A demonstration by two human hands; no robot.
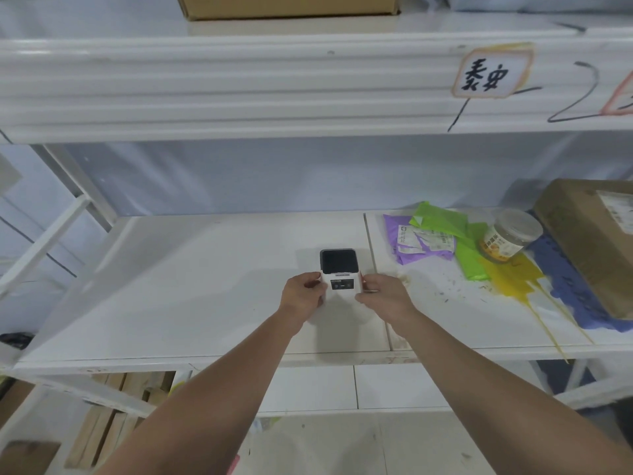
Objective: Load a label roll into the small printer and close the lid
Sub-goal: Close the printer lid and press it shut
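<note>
Both hands are gripping small printer [340,276] on white shelf [205,286]: left hand [303,292] pinching left side, right hand [383,293] pinching right side, dark lid sitting on top.

printer [341,274] sides hidden by hands; front text unreadable

Both bare arms outstretched, left hand [303,293] and right hand [383,292] facing, fingers curled inward
</note>
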